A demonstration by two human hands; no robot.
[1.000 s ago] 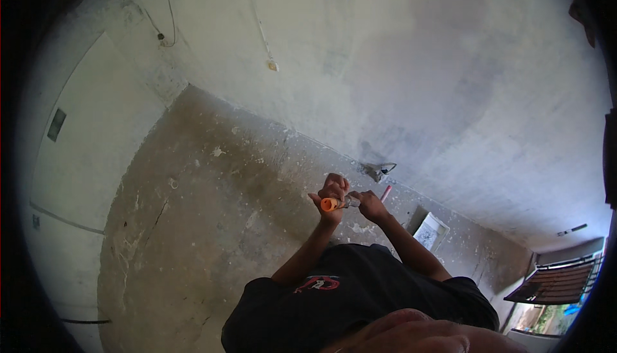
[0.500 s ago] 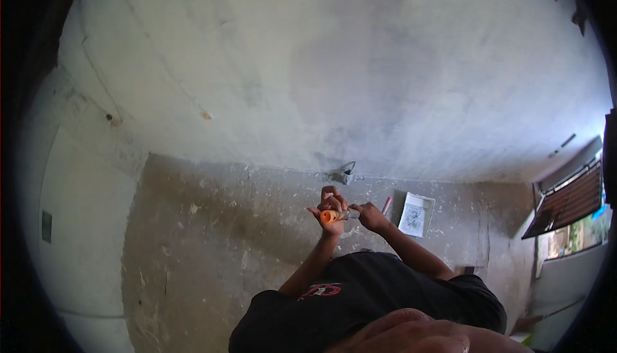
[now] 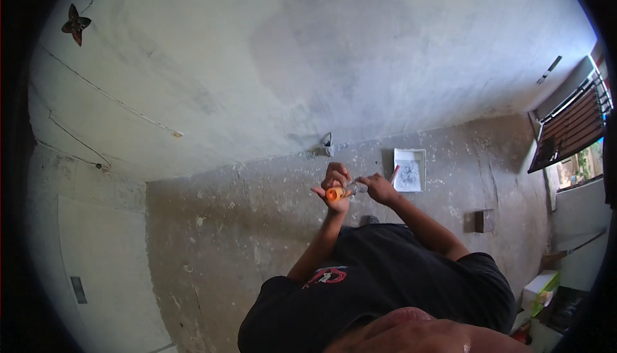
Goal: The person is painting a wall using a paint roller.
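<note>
In front of my chest, both hands work on a tube with an orange open end (image 3: 334, 194) and a clear, wrinkled part. My left hand (image 3: 337, 177) is closed around the orange end, its fingers bent over the top and its thumb sticking out to the side. At the clear part (image 3: 357, 189), the fingers of my right hand (image 3: 380, 189) pinch the tube's other end. A thin pinkish-red rod (image 3: 394, 174) juts out just beyond my right hand; its lower end is hidden.
A white paint tray (image 3: 419, 183) with grey smears lies on the worn floor at right. By the wall stands a small grey bag-like object (image 3: 328, 146). A dark block (image 3: 483, 220), a green-and-white box (image 3: 541, 290) and a barred window (image 3: 572, 128) are further right.
The view has swung, so the tray and wall base sit higher and more things show at right. Both hands keep their hold on the tube, the orange end turned slightly.
</note>
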